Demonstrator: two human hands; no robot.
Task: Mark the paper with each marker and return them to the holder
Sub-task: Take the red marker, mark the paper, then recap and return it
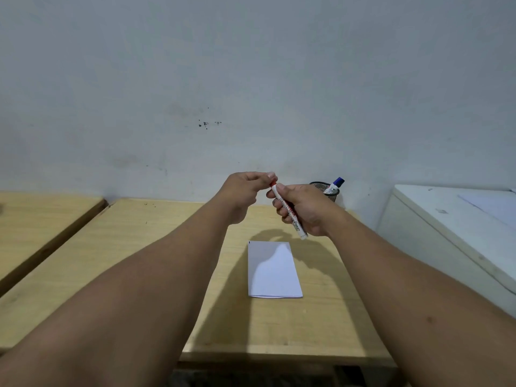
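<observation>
My right hand (303, 210) grips the white barrel of a red marker (300, 231), held tilted above the table. My left hand (243, 191) pinches the marker's red cap (274, 183) at its upper end. A folded white paper (272, 270) lies flat on the wooden table (156, 247) just below both hands, with a tiny dark mark at its far left corner. Behind my right hand stands a black mesh holder (331, 191) against the wall, with a blue-capped marker (336, 184) leaning in it.
A second wooden table (42, 216) stands at the left, separated by a narrow gap. A white cabinet (446, 227) sits at the right, close to the table's edge. A pale wall (251, 93) runs along the back.
</observation>
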